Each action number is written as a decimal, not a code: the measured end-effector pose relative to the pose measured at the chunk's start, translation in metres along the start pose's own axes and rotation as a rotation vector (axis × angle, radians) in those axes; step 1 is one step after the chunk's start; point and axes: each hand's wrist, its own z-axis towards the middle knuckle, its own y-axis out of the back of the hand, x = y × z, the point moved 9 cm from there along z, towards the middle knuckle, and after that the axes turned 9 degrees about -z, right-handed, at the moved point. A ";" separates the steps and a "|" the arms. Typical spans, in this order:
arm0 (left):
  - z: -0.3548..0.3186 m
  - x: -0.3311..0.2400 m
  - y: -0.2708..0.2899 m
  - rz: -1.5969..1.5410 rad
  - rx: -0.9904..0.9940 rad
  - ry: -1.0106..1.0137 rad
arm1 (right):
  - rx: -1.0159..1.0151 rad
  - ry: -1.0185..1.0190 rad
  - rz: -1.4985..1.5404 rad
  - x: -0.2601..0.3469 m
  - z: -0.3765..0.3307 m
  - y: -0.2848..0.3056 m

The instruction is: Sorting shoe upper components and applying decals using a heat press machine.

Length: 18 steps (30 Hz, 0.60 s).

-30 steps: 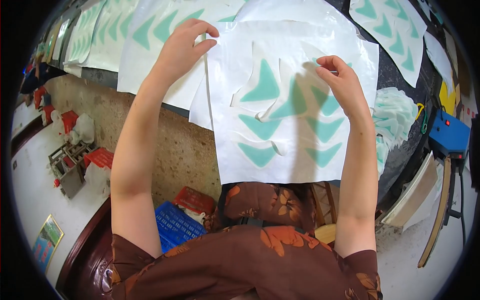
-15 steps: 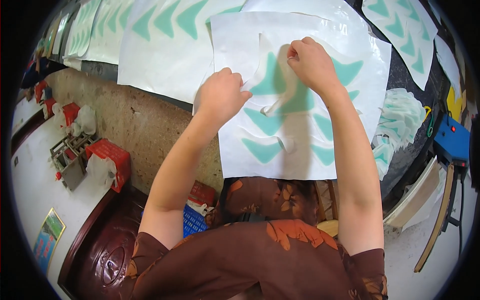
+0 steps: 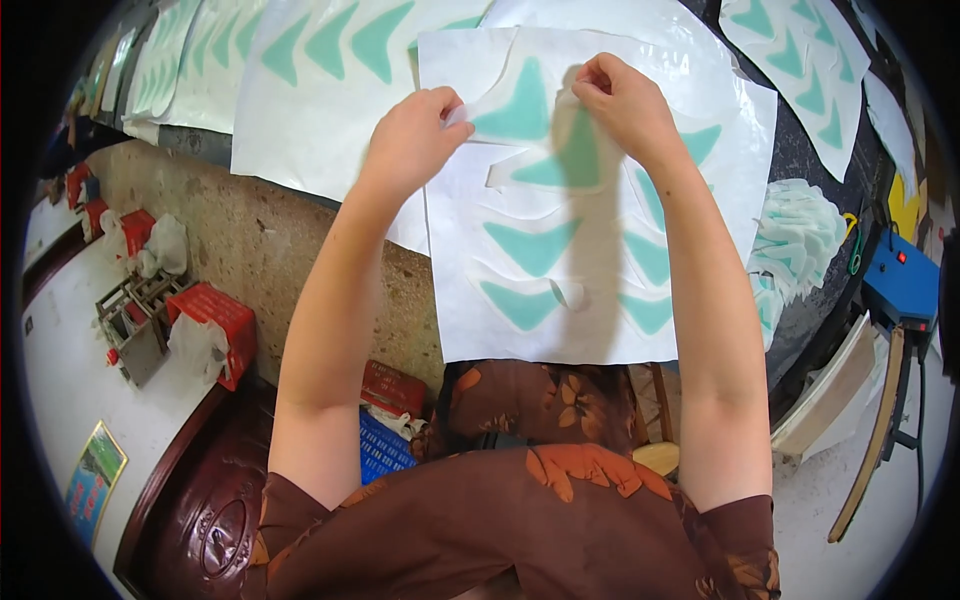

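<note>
A white sheet (image 3: 460, 250) with rows of mint-green arrowhead shapes lies in front of me, cut lines around the shapes. My left hand (image 3: 415, 140) is closed in a pinch at its far left, on the pale left tip of a green arrowhead cutout (image 3: 522, 105) with a white border. Over the far middle of the sheet, my right hand (image 3: 622, 105) has thumb and fingers pinched together near that cutout's right side; what they hold, if anything, is hidden. Closer to me, another arrowhead (image 3: 530, 248) and a small curled strip (image 3: 572, 295) lie on the sheet.
More arrowhead sheets (image 3: 325, 45) cover the table to the left, another (image 3: 800, 65) to the far right. A pile of cut pieces (image 3: 795, 235) lies right, beside green-and-yellow scissors (image 3: 853, 240). A blue box (image 3: 903, 275) stands at the right edge, a red crate (image 3: 215, 325) on the left.
My left hand has moved away from me and slightly left, to the far arrowhead's tip. My right hand has shifted slightly away from me. The loose flap at the sheet's far left no longer shows.
</note>
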 end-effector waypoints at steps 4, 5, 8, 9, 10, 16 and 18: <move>0.014 0.008 0.000 -0.010 0.037 0.068 | -0.312 0.076 -0.146 -0.004 -0.019 0.032; 0.014 0.012 0.001 0.005 0.026 0.098 | -0.310 0.051 -0.117 -0.005 -0.029 0.035; 0.012 0.015 0.007 0.097 0.042 0.199 | -0.137 0.034 -0.058 -0.003 -0.066 0.019; 0.010 0.017 0.006 0.167 0.071 0.264 | -0.143 0.030 -0.059 -0.004 -0.078 0.018; 0.008 0.017 0.005 0.170 0.071 0.261 | -0.101 0.090 -0.043 0.001 -0.090 0.008; -0.024 -0.010 0.012 0.021 -0.259 -0.075 | -0.077 0.258 -0.126 0.027 -0.117 -0.029; -0.027 -0.006 -0.025 -0.086 -0.008 -0.090 | -0.108 0.311 -0.149 0.032 -0.116 -0.034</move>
